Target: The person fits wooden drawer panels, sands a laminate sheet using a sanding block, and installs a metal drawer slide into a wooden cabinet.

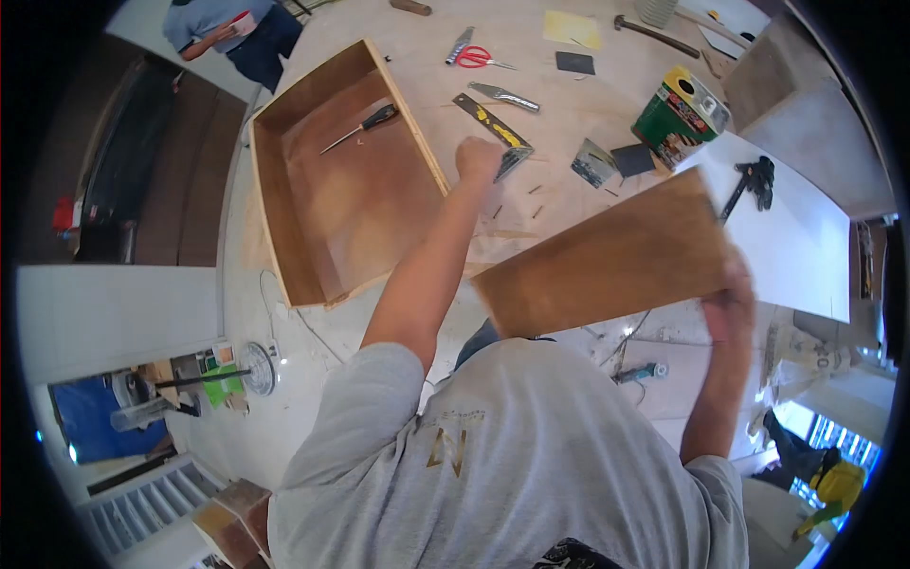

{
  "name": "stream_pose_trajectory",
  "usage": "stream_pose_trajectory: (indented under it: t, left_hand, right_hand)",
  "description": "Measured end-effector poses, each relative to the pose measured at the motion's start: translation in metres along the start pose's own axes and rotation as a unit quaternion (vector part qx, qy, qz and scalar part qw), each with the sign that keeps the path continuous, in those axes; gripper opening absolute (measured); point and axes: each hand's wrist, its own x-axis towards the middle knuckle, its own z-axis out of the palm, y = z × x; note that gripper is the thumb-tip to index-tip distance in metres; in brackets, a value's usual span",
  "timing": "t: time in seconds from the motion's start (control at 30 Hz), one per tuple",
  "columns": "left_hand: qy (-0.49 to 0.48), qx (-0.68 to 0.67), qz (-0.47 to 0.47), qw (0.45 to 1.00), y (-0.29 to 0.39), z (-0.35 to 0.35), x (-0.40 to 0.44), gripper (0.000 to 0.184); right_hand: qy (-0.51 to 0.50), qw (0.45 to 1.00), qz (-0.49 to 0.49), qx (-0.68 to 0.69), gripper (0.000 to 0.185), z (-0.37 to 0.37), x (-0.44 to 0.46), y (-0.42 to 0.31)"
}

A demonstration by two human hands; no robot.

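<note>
My right hand [732, 292] is closed on the right end of a brown wooden board [607, 256], which is tilted in front of my body. My left hand [481, 159] is over the worktable at the handle end of a metal square [513, 163]; its fingers are partly hidden, and whether it grips the square I cannot tell. A steel ruler with yellow marks [488, 120] lies just above that hand. To the left is an open wooden drawer box [355, 204] with a screwdriver [379, 116] inside it.
Red scissors [475, 57], a utility knife [505, 96], a hammer [657, 36], a green can [678, 119] and a black clamp [755, 180] lie around the worktable [559, 204]. A person [232, 38] stands at the upper left holding a cup.
</note>
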Motion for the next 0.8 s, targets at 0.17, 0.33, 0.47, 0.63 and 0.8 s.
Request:
stream_pose_trajectory:
  t: [0.17,0.33,0.47,0.63,0.8]
  left_hand:
    - [-0.002,-0.115,-0.226,0.967,0.041,-0.003,0.033,0.03]
    - [0.023,-0.024,-0.234,0.972,0.048,0.011,0.073,0.053]
    - [0.037,0.018,-0.193,0.98,0.046,0.016,0.073,0.053]
    - [0.082,0.047,-0.225,0.97,0.046,0.048,0.098,0.046]
    - [0.158,-0.041,-0.274,0.948,0.036,0.057,0.088,0.038]
  right_hand:
    - [0.169,0.961,-0.203,0.084,0.062,-0.037,-0.031,-0.106]
    - [0.2,0.926,-0.253,-0.196,0.059,0.01,-0.029,-0.133]
    - [0.204,0.805,-0.218,-0.513,0.063,0.079,0.006,-0.095]
    - [0.158,0.803,-0.102,-0.565,0.067,0.093,0.06,-0.07]
    - [0.058,0.872,-0.065,-0.483,0.072,0.098,0.1,-0.064]
